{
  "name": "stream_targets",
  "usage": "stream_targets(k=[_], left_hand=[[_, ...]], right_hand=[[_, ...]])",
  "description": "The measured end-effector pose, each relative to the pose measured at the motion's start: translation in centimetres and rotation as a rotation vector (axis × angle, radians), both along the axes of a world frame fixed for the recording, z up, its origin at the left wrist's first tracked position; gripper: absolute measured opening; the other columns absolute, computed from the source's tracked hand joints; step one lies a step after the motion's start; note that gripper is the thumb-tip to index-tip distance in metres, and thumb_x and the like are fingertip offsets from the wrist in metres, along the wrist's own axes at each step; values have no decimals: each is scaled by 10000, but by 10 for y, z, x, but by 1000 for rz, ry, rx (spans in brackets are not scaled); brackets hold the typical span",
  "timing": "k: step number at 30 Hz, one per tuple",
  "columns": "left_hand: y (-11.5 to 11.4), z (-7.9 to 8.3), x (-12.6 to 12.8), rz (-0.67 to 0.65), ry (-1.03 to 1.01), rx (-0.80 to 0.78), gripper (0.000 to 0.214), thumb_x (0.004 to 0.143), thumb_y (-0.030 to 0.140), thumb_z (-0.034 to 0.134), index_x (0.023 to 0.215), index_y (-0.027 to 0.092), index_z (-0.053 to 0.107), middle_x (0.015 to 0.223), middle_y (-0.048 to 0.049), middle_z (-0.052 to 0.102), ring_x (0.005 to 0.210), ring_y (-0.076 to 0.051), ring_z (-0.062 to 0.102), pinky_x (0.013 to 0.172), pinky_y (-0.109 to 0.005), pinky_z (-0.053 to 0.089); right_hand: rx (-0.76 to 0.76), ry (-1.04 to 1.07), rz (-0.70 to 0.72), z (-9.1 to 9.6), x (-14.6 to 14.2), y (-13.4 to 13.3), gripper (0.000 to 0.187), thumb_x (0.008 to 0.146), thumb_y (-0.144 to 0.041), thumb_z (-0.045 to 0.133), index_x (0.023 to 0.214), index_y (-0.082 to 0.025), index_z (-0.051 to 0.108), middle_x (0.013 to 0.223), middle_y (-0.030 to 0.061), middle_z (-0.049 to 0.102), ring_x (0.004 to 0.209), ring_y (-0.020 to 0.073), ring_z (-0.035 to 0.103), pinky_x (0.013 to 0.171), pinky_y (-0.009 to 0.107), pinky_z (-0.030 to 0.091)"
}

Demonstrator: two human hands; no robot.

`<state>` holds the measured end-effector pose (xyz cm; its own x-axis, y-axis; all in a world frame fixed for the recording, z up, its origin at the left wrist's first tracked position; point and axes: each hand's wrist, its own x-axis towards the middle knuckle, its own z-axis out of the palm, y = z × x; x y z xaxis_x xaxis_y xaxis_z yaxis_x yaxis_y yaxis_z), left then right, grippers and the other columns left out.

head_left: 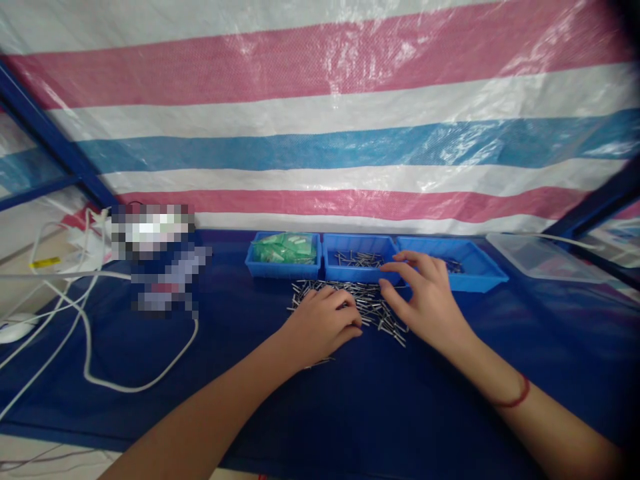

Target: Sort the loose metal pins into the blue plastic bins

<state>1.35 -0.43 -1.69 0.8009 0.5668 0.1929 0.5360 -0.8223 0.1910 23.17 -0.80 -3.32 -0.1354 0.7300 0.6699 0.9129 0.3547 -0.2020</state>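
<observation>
A heap of thin metal rivets [373,301] lies on the blue table in front of a row of blue bins. My left hand [323,320] rests over the heap's left side, fingers curled and thumb tip close to the index finger; whatever is in that pinch cannot be made out. At the right, my right hand [425,300] hovers with fingers apart, its fingertips by the front right corner of the middle bin [350,273]. More rivets lie inside that bin. Behind the right hand, the right bin [477,270] also contains small metal pieces, partly covered by the hand.
Green plastic packets [285,248] fill the left bin [285,270]. A clear plastic lid [545,257] lies at the back right. White cables [87,333] loop across the table's left, beside a blurred-out object [173,277]. Striped sheeting [320,153] hangs behind.
</observation>
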Motion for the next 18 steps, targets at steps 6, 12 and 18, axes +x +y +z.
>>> stream_targets(k=[6, 12, 18], left_hand=[[7, 15, -12, -27, 41, -26, 249, 803, 417, 671, 918, 198, 639, 1022, -38, 584, 967, -215, 520, 795, -325, 389], [6, 11, -11, -69, 46, -50, 129, 874, 311, 600, 891, 204, 669, 980, -38, 584, 928, -185, 544, 833, -315, 412], [7, 13, -8, -60, -57, -30, 199, 940, 289, 480, 919, 177, 644, 971, -48, 592, 883, -163, 578, 809, -284, 424]], right_hand=[[-28, 18, 109, -1, -10, -7, 199, 846, -284, 545, 1000, -193, 633, 1112, 117, 546, 1052, 277, 500, 928, 472, 401], [-51, 29, 124, -1, -9, -7, 185, 846, -273, 547, 985, -189, 634, 1094, 117, 552, 1062, 280, 513, 935, 478, 400], [-116, 92, 269, 6, -15, -11, 139, 838, -209, 547, 947, -206, 634, 1065, 103, 568, 1066, 266, 524, 920, 465, 425]])
